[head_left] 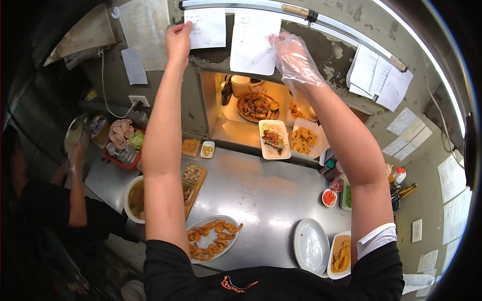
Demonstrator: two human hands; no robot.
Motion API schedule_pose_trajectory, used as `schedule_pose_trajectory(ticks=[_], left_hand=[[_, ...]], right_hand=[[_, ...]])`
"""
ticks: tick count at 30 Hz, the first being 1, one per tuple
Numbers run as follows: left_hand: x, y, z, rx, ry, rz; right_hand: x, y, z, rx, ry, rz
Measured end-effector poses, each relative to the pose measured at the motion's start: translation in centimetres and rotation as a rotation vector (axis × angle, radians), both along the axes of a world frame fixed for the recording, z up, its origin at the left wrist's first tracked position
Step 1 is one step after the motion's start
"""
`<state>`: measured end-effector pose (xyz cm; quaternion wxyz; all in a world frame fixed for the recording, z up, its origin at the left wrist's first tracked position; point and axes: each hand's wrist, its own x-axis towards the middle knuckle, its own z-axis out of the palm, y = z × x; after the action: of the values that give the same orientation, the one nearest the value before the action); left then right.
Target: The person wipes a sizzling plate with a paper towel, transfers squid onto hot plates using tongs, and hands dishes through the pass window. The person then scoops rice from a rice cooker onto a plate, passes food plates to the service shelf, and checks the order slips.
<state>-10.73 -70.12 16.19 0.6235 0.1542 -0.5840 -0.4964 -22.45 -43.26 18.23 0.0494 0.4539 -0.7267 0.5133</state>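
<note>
Both arms reach up to a metal ticket rail (pixel 241 7) on the wall. My left hand (pixel 179 42) is bare and pinches the left edge of a handwritten order slip (pixel 208 29). A clear plastic glove covers my right hand (pixel 296 57), whose fingers close on the right edge of a longer order slip (pixel 255 42). Both slips hang from the rail. Under them, a lit pass-through window holds a brown plate of food (pixel 258 106). On its ledge sit a white tray of garnished food (pixel 274 139) and a paper-lined tray of fried rings (pixel 304 139).
On the steel counter (pixel 251 185) are an oval plate of fried shrimp (pixel 216 240), a white oval plate (pixel 311 246), a dish of fried food (pixel 341 255) and a soup bowl (pixel 134 200). A red basket (pixel 125 153) stands left. Another person's gloved hand (pixel 78 148) holds a bowl.
</note>
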Motion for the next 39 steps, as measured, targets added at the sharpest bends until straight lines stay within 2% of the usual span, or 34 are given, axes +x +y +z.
schedule_pose_trajectory(ticks=[3, 6, 8, 10, 13, 14, 16, 18, 19, 20, 21, 22, 23, 24, 25, 26, 28, 30, 32, 34, 37, 39], left_hand=[[0.0, 1.6, -1.2, -0.325, 0.115, 0.551], [0.5, 6.2, -2.4, -0.254, 0.110, 0.216], [-0.4, 8.9, -3.0, -0.122, -0.028, -0.008], [-0.4, 11.9, -2.5, 0.078, -0.042, -0.282], [-0.8, 14.3, -3.4, -0.004, -0.003, -0.386], [-0.2, 15.2, -3.5, 0.009, -0.010, -0.380], [1.8, 19.3, -4.4, 0.138, 0.085, -0.427], [4.4, 23.5, -5.5, 0.174, 0.216, -0.536], [5.9, 25.9, -5.5, 0.160, 0.279, -0.607], [7.8, 28.1, -5.0, 0.062, 0.257, -0.539], [9.9, 30.4, -4.2, 0.099, 0.266, -0.532], [10.9, 30.9, -4.9, 0.057, 0.358, -0.678], [11.4, 31.1, -4.4, -0.027, 0.435, -0.763], [13.0, 34.4, -1.4, -0.127, 0.417, -0.657], [14.2, 35.8, -0.6, -0.203, 0.509, -0.646], [15.9, 36.4, 0.6, -0.341, 0.391, -0.713], [17.4, 38.3, 1.7, -0.424, 0.188, -0.628], [18.0, 40.5, 2.7, -0.472, 0.081, -0.640], [18.0, 42.0, 2.8, -0.484, 0.015, -0.713], [18.2, 43.3, 2.4, -0.480, -0.057, -0.748], [18.1, 44.9, 0.6, -0.407, -0.159, -0.765], [17.1, 46.4, -0.1, -0.447, -0.197, -0.840]], right_hand=[[-1.1, -0.4, -0.5, -0.002, 0.038, -0.041], [1.0, 0.6, 0.7, 0.041, -0.016, -0.036], [1.3, 0.7, 0.9, 0.021, -0.031, -0.027], [0.0, 0.5, 0.0, -0.026, 0.013, -0.033], [3.5, 3.9, 2.0, 0.066, 0.111, -0.056], [4.5, 4.7, 1.4, -0.011, -0.098, -0.067], [4.0, 6.3, -2.4, -0.069, 0.011, -0.114], [10.3, 11.9, -2.3, -0.101, 0.306, -0.108], [11.1, 13.4, -3.0, -0.176, 0.300, 0.082], [11.4, 15.0, -3.2, -0.250, 0.303, 0.261], [13.1, 17.6, -1.2, -0.218, 0.597, 0.305], [15.0, 20.4, 2.2, -0.170, 0.912, 0.313], [16.3, 22.6, 5.4, -0.021, 0.933, 0.392], [16.2, 25.6, 8.1, 0.054, 0.904, 0.431], [16.3, 28.7, 10.7, 0.130, 0.873, 0.467], [15.9, 31.8, 13.4, 0.153, 0.858, 0.410], [13.7, 37.6, 19.4, 0.122, 0.928, 0.122], [10.6, 42.6, 24.8, 0.095, 0.989, -0.274], [7.0, 47.5, 28.4, 0.139, 0.971, -0.617], [3.8, 51.5, 29.4, 0.256, 0.883, -0.829], [2.5, 55.2, 27.2, 0.370, 0.806, -0.855], [3.2, 56.7, 24.1, 0.411, 0.799, -0.740]])
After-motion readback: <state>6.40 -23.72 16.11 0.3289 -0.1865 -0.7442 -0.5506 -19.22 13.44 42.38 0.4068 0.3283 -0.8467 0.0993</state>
